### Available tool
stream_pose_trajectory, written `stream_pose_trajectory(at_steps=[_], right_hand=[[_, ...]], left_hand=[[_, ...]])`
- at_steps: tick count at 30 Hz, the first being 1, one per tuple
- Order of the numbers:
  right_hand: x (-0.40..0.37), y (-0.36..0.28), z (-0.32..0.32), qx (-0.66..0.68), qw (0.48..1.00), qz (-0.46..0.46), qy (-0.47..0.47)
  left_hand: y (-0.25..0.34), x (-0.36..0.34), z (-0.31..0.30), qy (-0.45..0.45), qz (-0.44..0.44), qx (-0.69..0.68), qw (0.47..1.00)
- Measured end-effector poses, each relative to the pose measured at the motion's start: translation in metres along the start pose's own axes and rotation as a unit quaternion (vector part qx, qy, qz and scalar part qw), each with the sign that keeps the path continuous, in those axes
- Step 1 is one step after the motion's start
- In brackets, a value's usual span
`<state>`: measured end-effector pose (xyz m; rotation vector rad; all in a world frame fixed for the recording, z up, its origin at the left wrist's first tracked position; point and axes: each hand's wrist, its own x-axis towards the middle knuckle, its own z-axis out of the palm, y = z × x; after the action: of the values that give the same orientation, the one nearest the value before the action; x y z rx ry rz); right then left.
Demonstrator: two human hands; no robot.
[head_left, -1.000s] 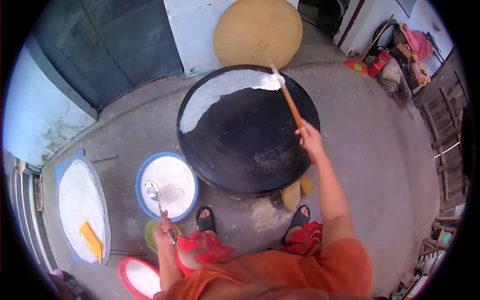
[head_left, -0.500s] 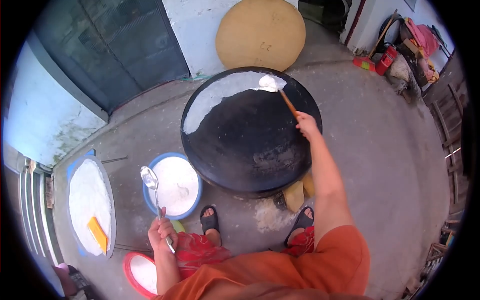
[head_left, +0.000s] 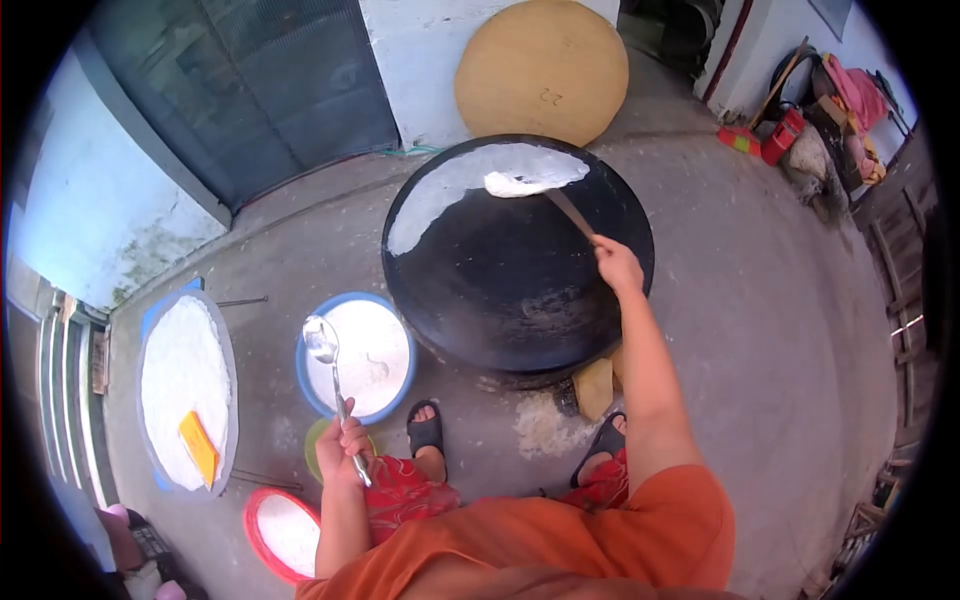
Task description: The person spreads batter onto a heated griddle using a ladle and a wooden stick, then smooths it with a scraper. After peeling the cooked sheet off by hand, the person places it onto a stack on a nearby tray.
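Note:
My right hand (head_left: 619, 266) is closed round the handle of a wooden spatula (head_left: 573, 216), reaching over a large round black griddle (head_left: 510, 300). At the spatula's far end lies a lump of thick white batter (head_left: 508, 187). A thin pale batter layer (head_left: 425, 205) curves along the griddle's back and left side. In my left hand (head_left: 345, 450) is a long metal ladle (head_left: 321, 340), bowl upward, held above a blue basin (head_left: 368, 417) of white batter or powder. The spatula's blade is partly hidden by the batter.
To the left, a yellow scraper (head_left: 199, 447) rests on a white-covered oval board (head_left: 232, 400). A red basin (head_left: 256, 540) and a green bowl (head_left: 314, 450) stand near my left leg. Behind the griddle leans a round tan board (head_left: 545, 70). A fire extinguisher (head_left: 783, 137) stands back right.
The spatula and white lump have moved left along the griddle's back, and the lump is flatter. My left hand still holds the ladle over the basin. The view has shifted slightly.

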<state>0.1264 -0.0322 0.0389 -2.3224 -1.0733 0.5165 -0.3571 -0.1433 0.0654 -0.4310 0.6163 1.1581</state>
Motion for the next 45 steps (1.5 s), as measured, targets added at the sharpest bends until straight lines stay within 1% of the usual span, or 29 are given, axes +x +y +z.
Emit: stream_pose_trajectory(at_steps=[1,3,5,6,7,9,10,13,14,17,19,20,21,23,24,25,27,29,31,32,33,35,36,37,39,40,41,43,45], right_hand=[[0.008,0.02,0.009,0.054,0.996,0.044,0.058],[0.039,0.066,0.054,0.159,0.985,0.008,0.062],[0.013,0.023,0.062,0.181,0.983,-0.024,-0.02],[0.011,0.011,0.072,0.151,0.984,-0.078,-0.058],[0.01,0.004,0.071,0.096,0.99,-0.088,-0.059],[0.008,-0.001,0.05,0.086,0.989,-0.095,-0.074],[0.008,0.0,0.044,0.089,0.992,-0.074,-0.056],[0.017,0.002,0.08,0.144,0.988,-0.039,-0.027],[0.01,-0.007,0.088,0.077,0.993,-0.078,-0.036],[-0.012,-0.029,0.073,0.005,0.986,-0.133,-0.097],[-0.011,-0.011,0.055,0.03,0.975,-0.19,-0.116],[-0.019,-0.007,0.038,0.04,0.987,-0.097,-0.124],[-0.021,-0.003,0.039,0.037,0.987,-0.101,-0.124],[-0.02,0.013,0.056,0.076,0.997,-0.003,0.021],[-0.011,0.02,0.082,0.134,0.989,-0.066,-0.013],[-0.029,-0.002,0.085,0.089,0.987,-0.122,-0.046],[-0.045,-0.031,0.09,0.035,0.982,-0.153,-0.104],[-0.047,-0.033,0.069,0.016,0.974,-0.182,-0.132],[-0.042,-0.023,0.053,0.104,0.968,-0.122,-0.192],[-0.038,-0.016,0.058,0.081,0.982,-0.082,-0.152],[-0.039,-0.012,0.072,0.076,0.981,-0.082,-0.157],[-0.046,-0.013,0.104,0.145,0.975,-0.141,-0.092],[-0.052,-0.021,0.111,0.092,0.974,-0.183,-0.1],[-0.061,-0.034,0.105,0.073,0.972,-0.173,-0.141],[-0.069,-0.038,0.081,0.051,0.964,-0.204,-0.165],[-0.065,-0.034,0.073,0.077,0.965,-0.149,-0.202],[-0.064,-0.034,0.074,0.075,0.965,-0.153,-0.201],[-0.069,-0.028,0.085,0.096,0.983,-0.119,-0.102],[-0.081,-0.036,0.105,0.055,0.975,-0.177,-0.122]], left_hand=[[0.001,-0.001,-0.002,-0.004,0.003,0.006,1.0],[0.003,-0.004,-0.006,-0.003,0.01,0.024,1.0],[0.003,-0.003,-0.004,-0.006,0.012,0.044,0.999],[0.002,-0.003,-0.004,-0.007,0.018,0.047,0.999],[0.002,-0.005,-0.003,-0.006,0.026,0.05,0.998],[0.005,-0.006,-0.005,-0.005,0.027,0.056,0.998],[0.006,-0.005,-0.005,-0.008,0.024,0.061,0.998],[0.005,-0.005,-0.007,-0.007,0.032,0.06,0.998],[0.005,-0.005,-0.006,-0.006,0.035,0.059,0.998],[0.006,-0.009,-0.005,0.001,0.029,0.062,0.998],[0.006,-0.009,-0.003,0.005,0.033,0.075,0.997],[0.008,-0.008,-0.005,-0.004,0.029,0.073,0.997],[0.008,-0.008,-0.004,-0.006,0.029,0.068,0.997],[0.008,-0.008,-0.004,-0.002,0.035,0.082,0.996],[0.008,-0.01,-0.005,0.0,0.036,0.081,0.996],[0.008,-0.009,-0.004,0.001,0.037,0.089,0.995],[0.009,-0.01,-0.003,0.005,0.041,0.097,0.994],[0.009,-0.011,-0.004,-0.005,0.03,0.079,0.996],[0.012,-0.01,-0.004,-0.007,0.035,0.08,0.996],[0.013,-0.008,-0.006,-0.013,0.045,0.095,0.994],[0.013,-0.009,-0.011,-0.014,0.053,0.11,0.992],[0.012,-0.012,-0.011,-0.012,0.047,0.103,0.994],[0.013,-0.011,-0.007,-0.017,0.044,0.099,0.994],[0.014,-0.011,-0.005,-0.017,0.047,0.097,0.994],[0.014,-0.014,-0.007,-0.017,0.041,0.102,0.994],[0.015,-0.012,-0.01,-0.02,0.042,0.105,0.993],[0.016,-0.011,-0.009,-0.023,0.042,0.101,0.994],[0.017,-0.01,-0.012,-0.022,0.052,0.115,0.992],[0.016,-0.011,-0.012,-0.019,0.048,0.112,0.992]])
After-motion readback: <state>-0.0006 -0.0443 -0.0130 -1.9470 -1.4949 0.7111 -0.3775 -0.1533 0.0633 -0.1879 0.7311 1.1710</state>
